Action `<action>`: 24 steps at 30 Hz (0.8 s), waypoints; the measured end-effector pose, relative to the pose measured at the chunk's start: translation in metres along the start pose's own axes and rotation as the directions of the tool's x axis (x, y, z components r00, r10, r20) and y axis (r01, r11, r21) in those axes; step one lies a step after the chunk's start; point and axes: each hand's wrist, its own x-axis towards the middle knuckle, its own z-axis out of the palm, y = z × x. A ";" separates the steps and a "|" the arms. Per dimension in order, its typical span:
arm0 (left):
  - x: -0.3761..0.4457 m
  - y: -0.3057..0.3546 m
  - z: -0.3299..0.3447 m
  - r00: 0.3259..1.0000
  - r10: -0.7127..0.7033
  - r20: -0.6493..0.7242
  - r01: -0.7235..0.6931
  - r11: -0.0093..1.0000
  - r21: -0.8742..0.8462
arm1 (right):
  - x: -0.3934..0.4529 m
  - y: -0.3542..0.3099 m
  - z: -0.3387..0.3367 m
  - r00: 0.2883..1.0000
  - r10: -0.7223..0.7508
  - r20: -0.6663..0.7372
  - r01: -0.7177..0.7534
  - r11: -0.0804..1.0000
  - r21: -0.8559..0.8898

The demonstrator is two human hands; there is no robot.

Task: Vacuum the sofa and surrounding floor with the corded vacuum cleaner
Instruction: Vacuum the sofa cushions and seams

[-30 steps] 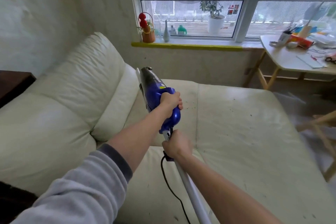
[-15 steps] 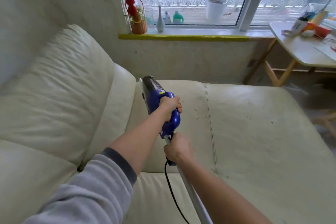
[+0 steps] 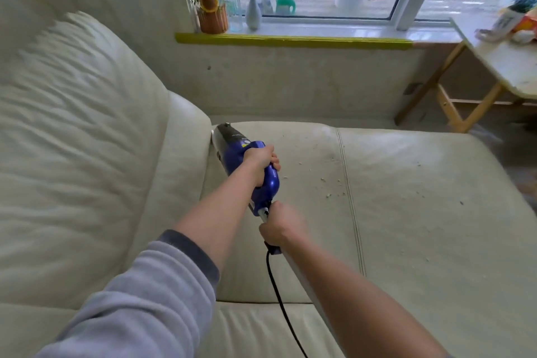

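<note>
A blue and black corded vacuum cleaner points into the far left corner of the cream sofa seat, where seat meets back cushion. My left hand grips the blue handle from above. Just behind it, my right hand grips the pale tube at the vacuum's rear. The black cord hangs from under my right hand and runs down out of view. The nozzle tip is hidden behind the vacuum body. Crumbs lie scattered on the seat to the right of the vacuum.
A yellow-edged windowsill behind the sofa carries a basket with red decorations, a vase and bottles. A wooden folding table with clutter stands at the right, beside the sofa's far end. A strip of floor shows at the far right.
The view has dipped and closed in on the sofa corner. The vacuum and both hands have pushed forward toward the seam between seat and back cushion. Both grips are unchanged.
</note>
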 end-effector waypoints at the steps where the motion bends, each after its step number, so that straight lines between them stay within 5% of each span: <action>1: 0.003 -0.001 -0.002 1.000 -0.024 0.002 0.024 1.000 -0.009 | 0.003 -0.001 0.001 1.000 -0.016 0.020 0.016 1.000 -0.012; 6: 0.008 -0.017 -0.002 0.997 -0.074 0.012 0.073 0.997 0.033 | 0.002 0.002 0.018 0.984 0.056 0.169 -0.079 0.988 0.135; 24: -0.055 -0.049 -0.014 0.994 -0.107 -0.009 0.107 0.992 0.061 | -0.068 0.008 0.036 0.973 0.045 0.225 -0.079 0.987 0.142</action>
